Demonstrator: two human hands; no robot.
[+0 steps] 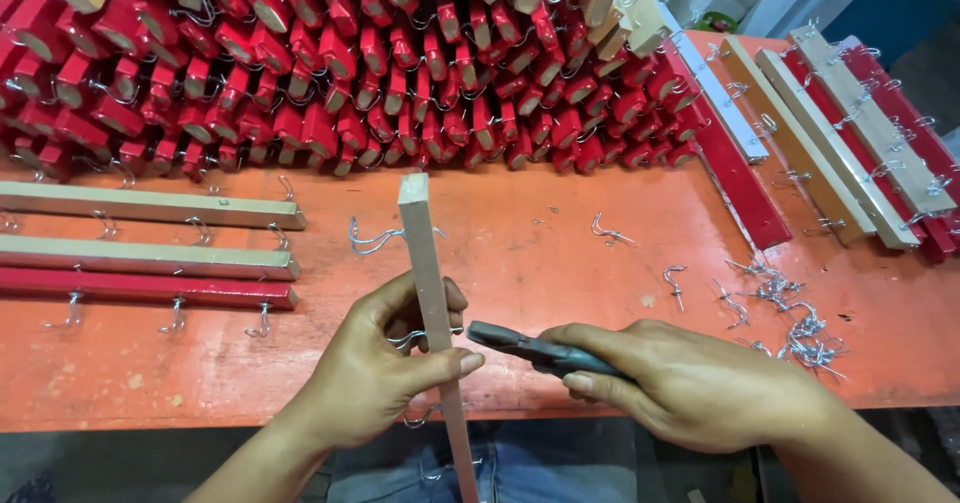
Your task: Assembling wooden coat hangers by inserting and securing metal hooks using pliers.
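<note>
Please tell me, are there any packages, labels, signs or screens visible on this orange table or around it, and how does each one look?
None can be made out. The orange table holds only wooden strips, red pieces and loose metal hooks. The left hand holds a plain wooden strip; the right hand holds pliers.

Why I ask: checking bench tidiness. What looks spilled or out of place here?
Loose metal hooks lie scattered in a tangled heap on the orange table right of the hands; a few strays sit apart. The stacked red bars look orderly.
</note>
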